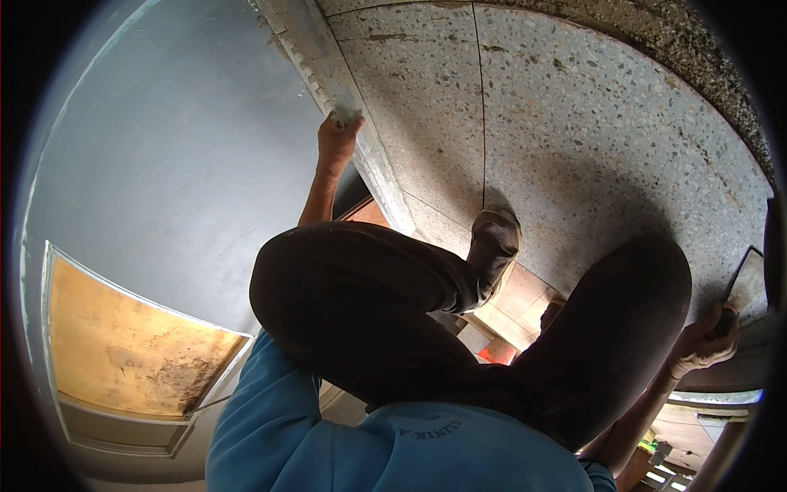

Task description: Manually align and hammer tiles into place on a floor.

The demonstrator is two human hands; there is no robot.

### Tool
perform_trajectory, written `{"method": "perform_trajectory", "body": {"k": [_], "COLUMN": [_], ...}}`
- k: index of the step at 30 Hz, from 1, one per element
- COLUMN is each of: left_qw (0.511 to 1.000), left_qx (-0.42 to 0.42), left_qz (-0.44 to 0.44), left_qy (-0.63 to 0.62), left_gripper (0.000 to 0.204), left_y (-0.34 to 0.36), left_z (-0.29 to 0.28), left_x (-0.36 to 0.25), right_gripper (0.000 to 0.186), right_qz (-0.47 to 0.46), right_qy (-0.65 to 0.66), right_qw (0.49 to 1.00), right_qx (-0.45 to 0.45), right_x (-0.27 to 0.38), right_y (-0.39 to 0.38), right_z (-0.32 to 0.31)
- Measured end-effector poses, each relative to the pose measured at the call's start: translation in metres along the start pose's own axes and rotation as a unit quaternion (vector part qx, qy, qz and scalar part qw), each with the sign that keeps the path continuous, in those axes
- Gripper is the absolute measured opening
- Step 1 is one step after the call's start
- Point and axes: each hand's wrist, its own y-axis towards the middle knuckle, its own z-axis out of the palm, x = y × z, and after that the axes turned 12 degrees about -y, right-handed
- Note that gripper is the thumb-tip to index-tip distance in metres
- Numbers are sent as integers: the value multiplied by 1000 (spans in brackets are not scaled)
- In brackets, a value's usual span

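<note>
My left hand [338,141] reaches up and grips the jagged end of a grey plastered wall edge [316,57], where the wall meets a speckled terrazzo slab [574,139]. At the far right, my right hand [703,343] is closed around the dark handle of a flat-bladed tool [746,283] that looks like a trowel, its blade against the slab's rim. I am crouched: both knees in dark trousers [361,303] fill the middle, and one foot in a dark shoe [493,244] rests on the slab. My blue shirt [344,443] shows at the bottom.
A smooth grey wall [164,148] fills the left. A framed yellow-brown stained panel [123,344] lies at the lower left. Orange floor tiles [520,299] show far below between my legs. A rough pebbled strip [680,41] borders the slab at the upper right.
</note>
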Motion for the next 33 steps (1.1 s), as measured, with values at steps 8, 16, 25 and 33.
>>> {"method": "perform_trajectory", "body": {"k": [8,16,25,33], "left_qw": [997,996,993,995], "left_qx": [26,-29,-44,-53], "left_qz": [-30,-30,-52,-47], "left_qy": [70,73,101,73], "left_gripper": [27,38,40,41], "left_y": [-6,-9,-16,-16], "left_z": [-11,6,18,20], "left_x": [2,-9,-37,-28], "right_gripper": [33,38,38,40], "right_qz": [29,39,78,80], "right_qy": [48,22,28,50], "right_qw": [998,999,996,995], "right_qx": [7,6,9,29], "right_x": [2,9,8,10], "right_y": [-2,-5,-13,-16], "right_z": [-1,-4,-3,-4]}}
